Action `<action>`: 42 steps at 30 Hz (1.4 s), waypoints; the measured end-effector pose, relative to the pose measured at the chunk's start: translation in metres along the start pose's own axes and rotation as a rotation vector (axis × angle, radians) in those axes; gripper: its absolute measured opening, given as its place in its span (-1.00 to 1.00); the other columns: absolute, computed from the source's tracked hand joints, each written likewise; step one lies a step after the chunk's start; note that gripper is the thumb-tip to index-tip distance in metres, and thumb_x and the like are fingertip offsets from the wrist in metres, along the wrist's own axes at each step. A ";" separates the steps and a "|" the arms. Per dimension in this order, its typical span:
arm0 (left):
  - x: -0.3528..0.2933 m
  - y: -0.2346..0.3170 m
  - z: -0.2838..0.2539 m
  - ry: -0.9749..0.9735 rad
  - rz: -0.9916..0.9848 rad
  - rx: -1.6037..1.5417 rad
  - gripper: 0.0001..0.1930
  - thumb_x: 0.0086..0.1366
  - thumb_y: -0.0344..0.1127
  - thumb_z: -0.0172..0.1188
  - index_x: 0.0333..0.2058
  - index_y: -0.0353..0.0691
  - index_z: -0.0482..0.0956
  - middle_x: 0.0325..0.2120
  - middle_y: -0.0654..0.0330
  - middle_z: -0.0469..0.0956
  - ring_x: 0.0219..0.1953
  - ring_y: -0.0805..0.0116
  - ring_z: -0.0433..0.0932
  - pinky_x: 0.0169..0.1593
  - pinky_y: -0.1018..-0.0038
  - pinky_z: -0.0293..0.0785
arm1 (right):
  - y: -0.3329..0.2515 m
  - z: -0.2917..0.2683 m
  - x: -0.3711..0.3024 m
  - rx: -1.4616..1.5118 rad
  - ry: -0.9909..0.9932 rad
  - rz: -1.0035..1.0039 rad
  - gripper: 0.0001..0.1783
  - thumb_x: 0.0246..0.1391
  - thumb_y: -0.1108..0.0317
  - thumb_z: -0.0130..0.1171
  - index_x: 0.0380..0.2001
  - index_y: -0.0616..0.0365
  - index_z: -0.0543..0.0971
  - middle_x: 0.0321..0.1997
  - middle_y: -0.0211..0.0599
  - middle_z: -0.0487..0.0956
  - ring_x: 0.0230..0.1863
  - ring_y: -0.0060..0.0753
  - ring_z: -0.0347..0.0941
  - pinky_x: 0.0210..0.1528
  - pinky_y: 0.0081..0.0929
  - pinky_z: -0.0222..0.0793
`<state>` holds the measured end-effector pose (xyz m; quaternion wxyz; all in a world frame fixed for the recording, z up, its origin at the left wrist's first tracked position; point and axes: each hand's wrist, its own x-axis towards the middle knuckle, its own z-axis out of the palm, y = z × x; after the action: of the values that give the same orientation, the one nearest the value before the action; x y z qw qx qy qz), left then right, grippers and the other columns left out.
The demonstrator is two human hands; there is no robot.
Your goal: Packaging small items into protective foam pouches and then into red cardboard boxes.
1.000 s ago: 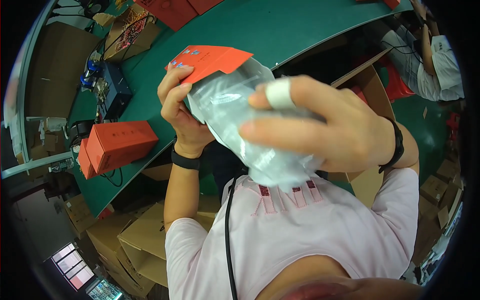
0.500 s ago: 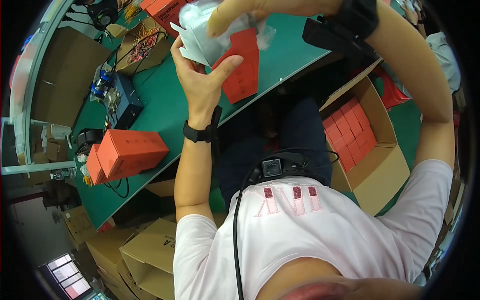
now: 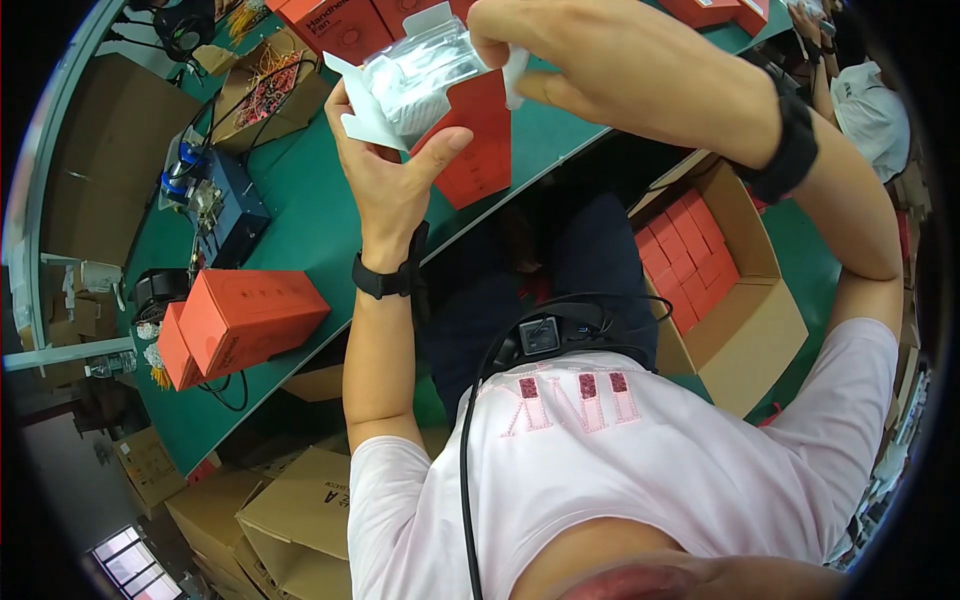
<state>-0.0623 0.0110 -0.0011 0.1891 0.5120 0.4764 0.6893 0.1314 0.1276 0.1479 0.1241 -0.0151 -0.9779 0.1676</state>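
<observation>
My left hand (image 3: 388,188) grips the open red box (image 3: 478,155) by its mouth; my right hand (image 3: 575,55) curls opposite, its hold hidden from me. Between them sits a plastic-wrapped bundle (image 3: 420,85), the box's long axis dropping toward the green table (image 3: 300,215). An open carton (image 3: 750,350) stands to my right.

1 green surface (image 3: 310,228) is seen. 1 open orange box (image 3: 482,155), w/ 1 plastic-wrapped bundle (image 3: 425,75) inside, is counted. 2 closed orange boxes (image 3: 255,310) are seen at L, plus min. 2 orange cartons (image 3: 340,38) at the back. In 1 open brown carton (image 3: 755,335), min. 6 small orange boxes (image 3: 685,255) are counted; exact no. can't be told. 2 blk. wristbands (image 3: 382,279), 1 blue device (image 3: 240,220) & min. 3 brown cartons (image 3: 300,505), lower L, are also noted.
</observation>
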 end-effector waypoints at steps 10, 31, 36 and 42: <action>-0.011 0.007 -0.002 0.022 -0.070 -0.167 0.20 -0.06 -0.18 0.67 0.40 -0.29 -0.03 0.14 0.13 0.35 0.12 0.34 0.45 0.20 0.42 0.42 | 0.011 0.010 0.001 -0.059 0.077 -0.198 -0.85 0.11 0.41 0.19 -0.40 0.31 0.58 -0.26 -0.10 0.55 -0.12 -0.09 0.44 -0.03 -0.20 0.37; 0.005 0.020 -0.003 -0.056 -0.069 -0.217 0.15 0.02 -0.32 0.60 0.43 -0.22 -0.06 0.17 0.09 0.33 0.13 0.32 0.46 0.19 0.39 0.43 | -0.005 -0.004 0.019 -0.255 -0.136 0.074 -0.52 0.09 0.02 0.28 -0.34 0.35 0.61 -0.12 -0.01 0.53 0.17 0.04 0.32 0.32 0.25 0.10; 0.005 0.028 -0.014 -0.127 -0.060 -0.193 0.15 -0.05 -0.29 0.62 0.43 -0.23 0.02 0.15 0.07 0.39 0.15 0.27 0.46 0.22 0.35 0.42 | 0.012 0.044 0.006 -0.395 0.407 -0.436 -0.70 -0.10 0.43 0.32 -0.21 0.19 0.63 -0.31 -0.12 0.65 -0.23 -0.15 0.63 0.36 -0.09 0.27; 0.015 0.035 -0.025 -0.263 -0.027 0.010 0.10 -0.15 -0.21 0.66 0.38 -0.19 0.25 0.17 0.14 0.42 0.14 0.26 0.48 0.23 0.29 0.42 | 0.004 0.046 -0.006 -0.543 0.226 -0.176 -0.73 -0.04 0.31 0.27 -0.27 0.24 0.64 -0.54 -0.22 0.60 -0.22 -0.22 0.64 0.43 -0.01 0.17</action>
<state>-0.0828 -0.0058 0.0365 0.2566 0.5922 0.4578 0.6114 0.1253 0.1158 0.1028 0.2374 0.0187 -0.9645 -0.1142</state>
